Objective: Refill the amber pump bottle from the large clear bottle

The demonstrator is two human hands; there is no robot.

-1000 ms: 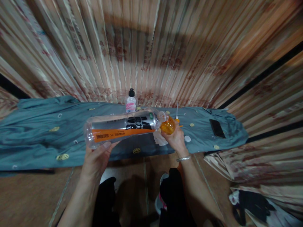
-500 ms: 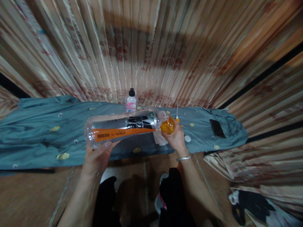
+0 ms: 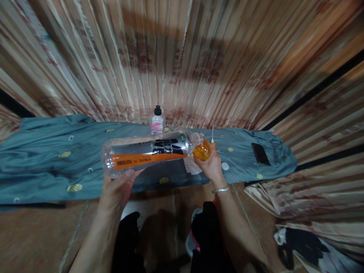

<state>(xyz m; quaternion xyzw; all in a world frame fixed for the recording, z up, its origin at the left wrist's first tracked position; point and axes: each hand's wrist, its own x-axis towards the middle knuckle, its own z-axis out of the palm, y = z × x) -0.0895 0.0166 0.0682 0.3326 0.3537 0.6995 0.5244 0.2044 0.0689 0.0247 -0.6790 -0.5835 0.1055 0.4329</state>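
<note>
My left hand [image 3: 118, 189] is closed around the base end of a large clear plastic drink bottle [image 3: 148, 149] with a silver, black and orange label. The bottle lies almost level, its neck toward the right. In my right hand [image 3: 211, 165] is a small clear container [image 3: 202, 150] with orange liquid, held right at the bottle's mouth. Whether the two rims touch, I cannot tell. Below the bottle's neck a white scalloped paper or cloth piece [image 3: 192, 167] is partly covered. Close to my right hand lie a white round cap [image 3: 225, 166] and a thin white-and-orange tool [image 3: 212, 138].
A narrow bench or table under a blue-green patterned cloth [image 3: 93, 151] spans the view. On it are a squeeze bottle with a black cap [image 3: 157, 121] and a dark phone [image 3: 261, 154]. Pleated curtains [image 3: 170, 57] hang behind. A bucket [image 3: 190, 244] stands on the tiled floor.
</note>
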